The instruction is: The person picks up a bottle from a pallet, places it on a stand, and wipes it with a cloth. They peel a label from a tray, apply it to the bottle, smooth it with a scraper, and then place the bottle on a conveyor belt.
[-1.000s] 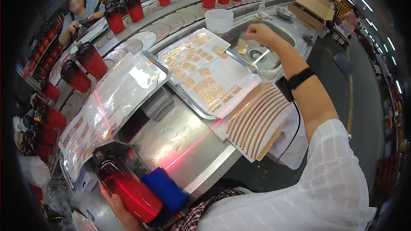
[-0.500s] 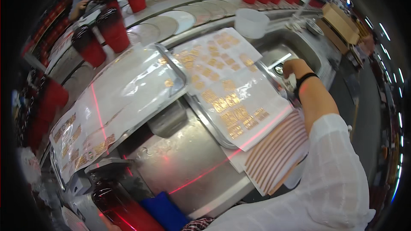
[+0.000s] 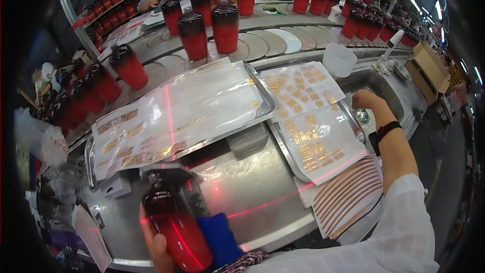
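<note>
My left hand is closed round the side of a glossy bottle, black at the top and fading to red below. The bottle leans, its neck pointing away from me, and red laser lines cross it. A blue cloth lies against its right side. My right arm reaches far forward to the right. At its end my right hand is closed above the near edge of the metal sink, beside a tray of gold decals. Whatever its fingers hold is hidden.
A metal tray with white sheets of gold decals stands at centre left. Brown-striped sheets lie at the right. Behind run a conveyor with more red-black bottles, a white tub and a cardboard box. Other people work beyond.
My view has swung, so the scene sits further right and the bottle with my left hand shows more fully. My right hand stays by the sink; the whitish thing at it no longer shows.
</note>
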`<state>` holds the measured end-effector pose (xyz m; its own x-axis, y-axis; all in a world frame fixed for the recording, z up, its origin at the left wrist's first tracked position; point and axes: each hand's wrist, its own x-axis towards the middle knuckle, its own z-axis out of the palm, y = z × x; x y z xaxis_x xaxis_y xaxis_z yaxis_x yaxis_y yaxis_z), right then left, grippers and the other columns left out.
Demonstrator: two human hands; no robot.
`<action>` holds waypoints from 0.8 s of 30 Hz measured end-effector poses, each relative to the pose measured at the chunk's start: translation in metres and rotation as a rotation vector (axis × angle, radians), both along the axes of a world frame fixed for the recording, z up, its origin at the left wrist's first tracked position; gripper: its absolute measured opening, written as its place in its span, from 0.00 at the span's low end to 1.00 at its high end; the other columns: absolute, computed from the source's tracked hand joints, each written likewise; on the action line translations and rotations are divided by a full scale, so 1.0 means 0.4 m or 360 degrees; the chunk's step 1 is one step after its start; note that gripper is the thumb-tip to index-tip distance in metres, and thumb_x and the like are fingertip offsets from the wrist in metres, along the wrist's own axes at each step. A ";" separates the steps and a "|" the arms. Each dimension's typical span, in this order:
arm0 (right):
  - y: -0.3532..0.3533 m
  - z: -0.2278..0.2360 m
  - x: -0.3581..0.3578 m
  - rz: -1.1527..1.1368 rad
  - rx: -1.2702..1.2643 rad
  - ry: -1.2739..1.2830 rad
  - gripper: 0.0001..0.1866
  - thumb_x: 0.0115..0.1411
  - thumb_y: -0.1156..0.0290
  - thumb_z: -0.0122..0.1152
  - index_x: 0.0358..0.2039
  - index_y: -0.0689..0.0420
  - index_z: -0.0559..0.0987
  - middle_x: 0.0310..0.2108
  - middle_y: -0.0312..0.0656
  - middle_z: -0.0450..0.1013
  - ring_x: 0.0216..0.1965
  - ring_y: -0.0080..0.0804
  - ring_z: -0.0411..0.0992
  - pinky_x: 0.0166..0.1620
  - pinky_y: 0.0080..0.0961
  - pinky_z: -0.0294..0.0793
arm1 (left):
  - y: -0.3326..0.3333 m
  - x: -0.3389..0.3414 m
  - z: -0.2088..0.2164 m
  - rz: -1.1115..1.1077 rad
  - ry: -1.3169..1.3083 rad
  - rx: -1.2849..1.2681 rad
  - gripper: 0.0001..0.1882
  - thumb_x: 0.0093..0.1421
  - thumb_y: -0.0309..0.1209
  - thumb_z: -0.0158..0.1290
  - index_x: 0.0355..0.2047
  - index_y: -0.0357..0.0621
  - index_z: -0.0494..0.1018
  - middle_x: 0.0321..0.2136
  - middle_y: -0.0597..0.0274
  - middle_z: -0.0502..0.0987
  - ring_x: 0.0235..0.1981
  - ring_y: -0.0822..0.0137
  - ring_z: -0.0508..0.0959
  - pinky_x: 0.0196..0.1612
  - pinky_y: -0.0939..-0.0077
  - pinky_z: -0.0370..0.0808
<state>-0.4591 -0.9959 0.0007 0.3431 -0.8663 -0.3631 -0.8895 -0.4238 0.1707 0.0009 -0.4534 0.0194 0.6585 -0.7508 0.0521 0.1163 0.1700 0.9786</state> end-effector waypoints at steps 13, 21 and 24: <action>0.631 0.391 0.455 0.0821 -0.0245 -0.1547 0.05 0.57 0.79 0.60 0.32 0.64 0.73 0.40 0.43 0.72 0.40 0.35 0.71 0.42 0.27 0.71 | -0.049 0.011 0.031 -0.0633 0.0305 -0.0282 0.36 0.71 0.40 0.41 0.70 0.41 0.36 0.61 0.49 0.61 0.58 0.59 0.69 0.59 0.64 0.69; 0.904 0.458 0.725 0.1254 0.0204 -0.1899 0.04 0.56 0.77 0.61 0.30 0.60 0.74 0.42 0.43 0.73 0.38 0.33 0.71 0.39 0.26 0.69 | -0.032 0.027 0.037 -0.0657 0.0391 -0.0374 0.34 0.72 0.38 0.38 0.69 0.37 0.38 0.62 0.48 0.61 0.59 0.60 0.69 0.61 0.65 0.68; 0.917 0.401 0.808 0.1261 0.0353 -0.1830 0.04 0.57 0.76 0.61 0.31 0.61 0.75 0.41 0.44 0.73 0.37 0.35 0.72 0.40 0.28 0.72 | -0.031 0.020 0.048 -0.0606 0.0437 -0.0437 0.33 0.72 0.38 0.38 0.69 0.34 0.39 0.62 0.47 0.61 0.59 0.59 0.69 0.61 0.66 0.67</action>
<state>-0.1358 -0.6291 0.1610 0.8982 -0.2697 0.3470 -0.0015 -0.7915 -0.6112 0.0090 -0.4659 0.0388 0.3597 -0.9219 0.1442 0.4648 0.3110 0.8290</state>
